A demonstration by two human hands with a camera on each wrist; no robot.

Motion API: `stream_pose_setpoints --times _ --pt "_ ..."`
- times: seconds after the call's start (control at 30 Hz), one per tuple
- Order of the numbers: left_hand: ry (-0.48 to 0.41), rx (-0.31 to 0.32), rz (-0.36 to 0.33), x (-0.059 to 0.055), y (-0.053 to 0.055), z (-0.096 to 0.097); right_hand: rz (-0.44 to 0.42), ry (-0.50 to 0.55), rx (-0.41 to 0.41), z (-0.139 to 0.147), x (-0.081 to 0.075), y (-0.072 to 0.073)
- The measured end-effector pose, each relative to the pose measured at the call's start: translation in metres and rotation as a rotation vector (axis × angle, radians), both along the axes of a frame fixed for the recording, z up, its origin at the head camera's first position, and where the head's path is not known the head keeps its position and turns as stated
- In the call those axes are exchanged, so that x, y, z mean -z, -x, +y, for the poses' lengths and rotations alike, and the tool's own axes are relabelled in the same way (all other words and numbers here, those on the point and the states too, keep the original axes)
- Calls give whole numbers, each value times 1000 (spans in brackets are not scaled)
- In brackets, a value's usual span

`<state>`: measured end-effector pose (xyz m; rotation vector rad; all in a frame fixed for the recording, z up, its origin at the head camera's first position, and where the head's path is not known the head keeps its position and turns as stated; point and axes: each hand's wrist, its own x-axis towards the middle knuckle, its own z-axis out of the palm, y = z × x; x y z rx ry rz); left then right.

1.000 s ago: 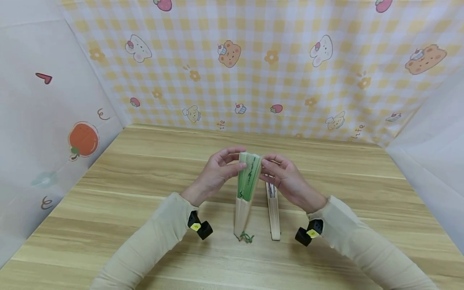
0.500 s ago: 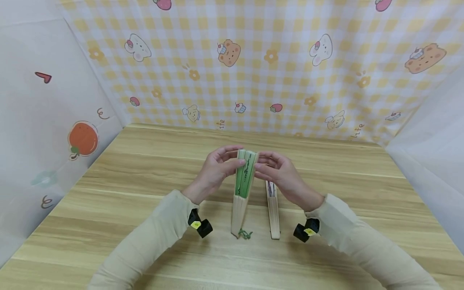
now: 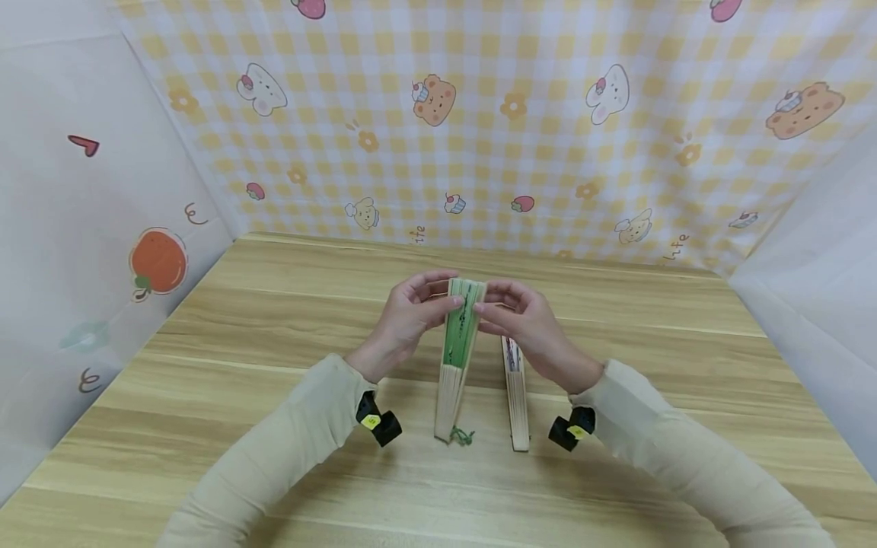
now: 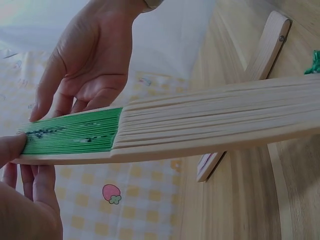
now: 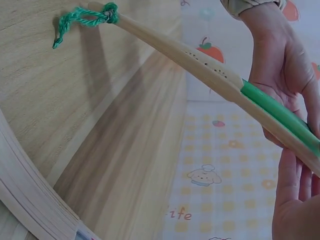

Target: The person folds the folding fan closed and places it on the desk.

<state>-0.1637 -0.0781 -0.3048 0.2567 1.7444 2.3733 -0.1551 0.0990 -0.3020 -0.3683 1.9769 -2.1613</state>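
Note:
Between both hands is a green folding fan [image 3: 460, 327], nearly folded, its pale wooden ribs [image 4: 210, 117] pointing toward the person. My left hand [image 3: 409, 316] pinches the left side of its green end, thumb in front and fingers behind. At the opposite side my right hand [image 3: 522, 316] holds the same end, thumb at the front edge. A green cord [image 5: 87, 19] hangs from the pivot end, which stands off the table in the right wrist view. A second folding fan [image 3: 517, 403], folded, with a white and purple leaf, lies on the table below my right hand, its far end hidden.
The wood-grain table [image 3: 171, 426] spreads around the fans. A yellow checked cloth [image 3: 479, 152] with cartoon prints hangs behind its back edge, and white sheets [image 3: 55, 228] stand at the sides. Each wrist carries a black camera [image 3: 380, 421].
The green fan has narrowed from a slightly spread shape to a nearly folded one. My right hand has moved left toward my left hand, and the fan has risen slightly in view.

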Motion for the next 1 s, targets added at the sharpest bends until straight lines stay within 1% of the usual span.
stream_pose_setpoints --times 0.17,0.27,0.43,0.63,0.8,1.0 --pt "-4 -6 4 2 1 0 14 7 1 -4 0 1" --pt "6 -14 9 2 1 -1 6 -4 8 -6 -1 2" --pt "47 -12 9 1 3 -3 -50 -13 1 -6 0 7" --pt "82 -8 -15 2 10 -7 -112 -24 -59 -7 0 19" --pt "107 -14 -48 9 19 -9 -148 -40 -117 -8 6 31" --pt "132 -51 -93 24 31 -9 -161 -51 -142 -9 20 45"
